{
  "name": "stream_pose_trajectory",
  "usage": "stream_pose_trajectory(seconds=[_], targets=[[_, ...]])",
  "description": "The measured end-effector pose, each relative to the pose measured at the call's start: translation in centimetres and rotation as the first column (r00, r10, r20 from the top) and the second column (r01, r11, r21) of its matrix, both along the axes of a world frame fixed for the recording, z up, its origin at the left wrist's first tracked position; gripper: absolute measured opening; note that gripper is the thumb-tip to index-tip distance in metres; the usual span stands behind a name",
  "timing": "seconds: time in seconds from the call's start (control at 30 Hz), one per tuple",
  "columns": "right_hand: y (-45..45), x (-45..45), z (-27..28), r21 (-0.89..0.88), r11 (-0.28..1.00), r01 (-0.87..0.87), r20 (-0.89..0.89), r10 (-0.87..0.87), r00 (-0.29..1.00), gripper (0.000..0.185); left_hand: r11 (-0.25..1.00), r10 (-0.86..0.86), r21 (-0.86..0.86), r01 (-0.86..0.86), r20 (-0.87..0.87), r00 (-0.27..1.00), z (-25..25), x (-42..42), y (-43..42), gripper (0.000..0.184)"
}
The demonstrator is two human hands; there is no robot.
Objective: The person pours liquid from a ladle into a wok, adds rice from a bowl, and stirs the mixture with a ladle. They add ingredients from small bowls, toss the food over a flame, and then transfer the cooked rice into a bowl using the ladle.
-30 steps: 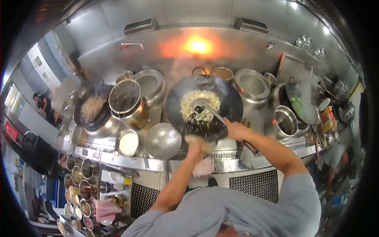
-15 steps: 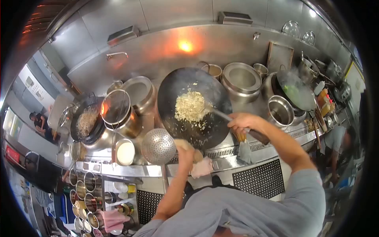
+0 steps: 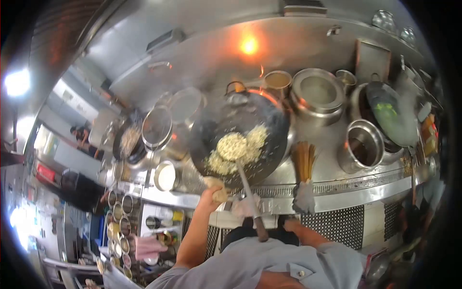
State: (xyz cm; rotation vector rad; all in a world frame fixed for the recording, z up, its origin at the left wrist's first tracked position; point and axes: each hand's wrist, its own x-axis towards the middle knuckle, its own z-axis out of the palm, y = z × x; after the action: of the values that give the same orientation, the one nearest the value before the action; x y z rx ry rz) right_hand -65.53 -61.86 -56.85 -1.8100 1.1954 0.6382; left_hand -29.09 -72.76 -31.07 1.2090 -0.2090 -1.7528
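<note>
A large black wok (image 3: 272, 151) sits on the burner, with pale, finely chopped food (image 3: 257, 139) in it. Folded tan cloth (image 3: 219, 194) is gripped in my left hand (image 3: 209, 199), at the wok's near left rim. A long-handled ladle (image 3: 244, 180) leans over the near rim, its bowl heaped with the same food and its handle end close to my waist. My right hand (image 3: 292, 225) is low by my dark trousers, apart from the ladle handle; its fingers are not clear. Under the near rim hangs a pinkish cloth (image 3: 244, 207).
Flames (image 3: 269, 95) show at the wok's far rim. A bamboo brush (image 3: 303, 161) lies on the counter to the right, before a steel pot (image 3: 362, 147). Another wok (image 3: 385, 115) with greens steams beyond. On the left stand a white-filled container (image 3: 166, 177) and a wire strainer (image 3: 157, 126).
My right hand has let go of the ladle and dropped to my waist. The ladle has swung toward me, its bowl now full. The wok's far handle now shows, and flames appear behind it.
</note>
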Motion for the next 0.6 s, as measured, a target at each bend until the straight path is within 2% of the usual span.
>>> stream_pose_trajectory(seconds=[0.07, 0.13, 0.17, 0.2, 0.27, 0.3, 0.37, 0.4, 0.43, 0.5, 0.53, 0.6], targets=[[1.0, -1.1, -3.8, 0.022, 0.996, -0.082, -0.006, 0.082, 0.997, 0.03, 0.998, -0.055, -0.013, 0.056, 0.093, 0.994, -1.1, 0.8, 0.5, 0.035], [1.7, -0.2, -5.3, -0.087, 0.994, -0.073, 0.178, 0.087, 0.98, 0.026, 0.996, -0.021, -0.087, 0.024, 0.037, 0.999, -1.1, 0.7, 0.6, 0.033], [2.6, 0.5, -2.8, -0.196, 0.976, 0.095, 0.221, -0.051, 0.974, 0.026, 0.992, -0.09, -0.098, 0.08, -0.1, 0.991, -2.3, 1.5, 0.0, 0.032], [3.2, 1.3, 2.1, -0.291, 0.92, 0.263, 0.293, -0.176, 0.94, 0.027, 0.988, -0.147, -0.089, 0.13, -0.231, 0.962, -3.1, 2.7, -0.3, 0.032], [2.8, 4.6, 8.9, -0.464, 0.857, 0.224, 0.37, -0.042, 0.928, 0.026, 0.995, -0.095, -0.04, 0.092, -0.093, 0.991, -1.9, 1.8, -0.7, 0.03], [2.6, 6.9, 3.6, -0.772, 0.51, 0.379, 0.527, 0.182, 0.83, 0.031, 0.988, -0.152, -0.027, 0.15, -0.107, 0.983, -3.8, 3.1, -1.8, 0.029], [1.7, 7.7, 3.7, -0.657, 0.748, 0.094, 0.254, 0.102, 0.962, 0.031, 0.984, -0.175, -0.042, 0.174, -0.03, 0.984, -2.9, 3.0, -1.8, 0.027], [1.0, 8.8, 3.1, -0.531, 0.847, -0.015, 0.117, 0.091, 0.989, 0.03, 0.982, -0.183, -0.049, 0.184, 0.02, 0.983, -1.8, 3.5, -1.8, 0.026], [0.6, 9.3, 2.5, -0.355, 0.933, -0.06, 0.031, 0.076, 0.997, 0.037, 0.969, -0.244, -0.04, 0.243, -0.015, 0.97, -1.3, 4.1, -2.2, 0.024], [2.6, 10.9, -1.4, -0.564, 0.825, 0.048, -0.126, -0.143, 0.982, 0.042, 0.936, -0.351, -0.01, 0.352, -0.092, 0.932, -1.0, 4.9, -3.2, 0.021], [2.8, 12.0, -2.9, -0.66, 0.749, 0.065, -0.184, -0.244, 0.952, 0.046, 0.936, -0.351, 0.002, 0.352, -0.065, 0.934, -1.1, 4.9, -4.0, 0.02], [2.3, 12.3, -0.7, -0.506, 0.826, 0.249, -0.345, -0.458, 0.819, 0.055, 0.949, -0.311, 0.048, 0.311, -0.002, 0.95, -1.7, 5.5, -4.2, 0.018]])
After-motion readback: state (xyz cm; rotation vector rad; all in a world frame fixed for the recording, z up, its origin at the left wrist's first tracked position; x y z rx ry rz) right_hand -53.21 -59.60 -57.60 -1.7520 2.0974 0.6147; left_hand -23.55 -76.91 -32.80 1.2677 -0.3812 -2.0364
